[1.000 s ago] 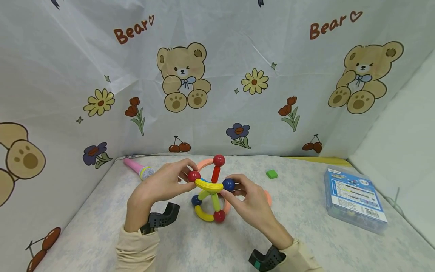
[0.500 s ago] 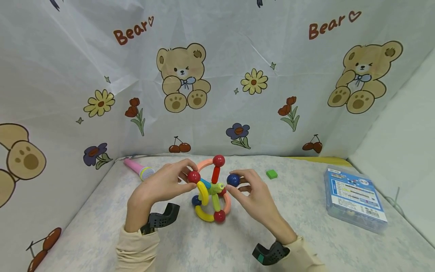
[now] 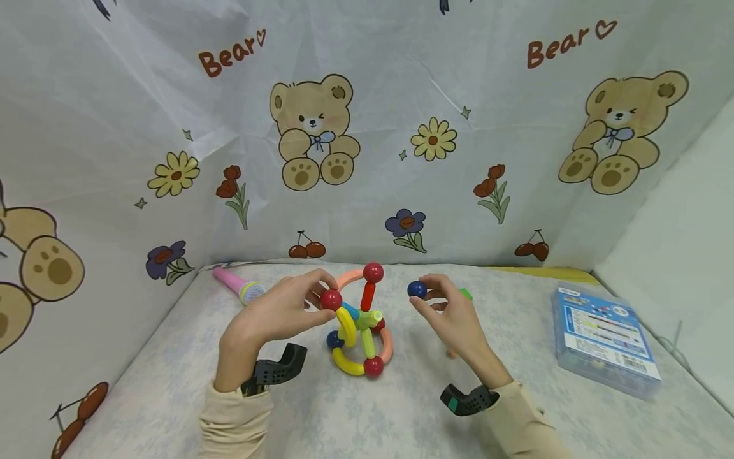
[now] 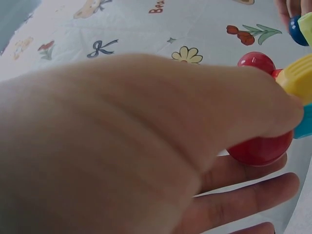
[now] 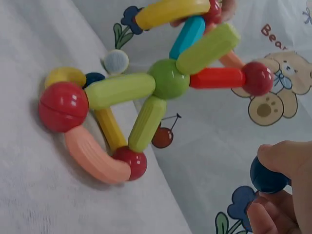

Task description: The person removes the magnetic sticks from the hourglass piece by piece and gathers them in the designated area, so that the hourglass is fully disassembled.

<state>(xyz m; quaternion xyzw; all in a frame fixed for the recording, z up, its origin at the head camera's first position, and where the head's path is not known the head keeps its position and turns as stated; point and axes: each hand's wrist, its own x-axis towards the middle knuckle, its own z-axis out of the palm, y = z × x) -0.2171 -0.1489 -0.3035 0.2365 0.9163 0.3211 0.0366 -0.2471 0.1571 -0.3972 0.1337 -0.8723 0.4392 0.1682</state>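
Observation:
A built frame of magnetic rods and balls stands on the table, with a green ball (image 5: pixel 169 79) at its middle and several light green rods (image 5: pixel 122 90) around it. My left hand (image 3: pixel 287 312) pinches a red ball (image 3: pixel 331 299) at the frame's upper left. From that ball a curved yellow rod (image 3: pixel 347 326) hangs down with its other end free. To the right, my right hand (image 3: pixel 457 319) holds a dark blue ball (image 3: pixel 417 289) between thumb and fingers, apart from the frame. Another red ball (image 3: pixel 373 273) tops a straight red rod (image 3: pixel 368 296).
A pink toy microphone (image 3: pixel 237 285) lies at the back left. On the right is a clear plastic box (image 3: pixel 608 341) with a blue label. Behind my right hand, a green block (image 3: pixel 466 294) and a peach piece (image 3: pixel 452 353) are partly hidden.
The blue ball has come off the yellow rod's end and moved right and away with my right hand. The yellow rod has swung downward. My left hand keeps its hold on the red ball.

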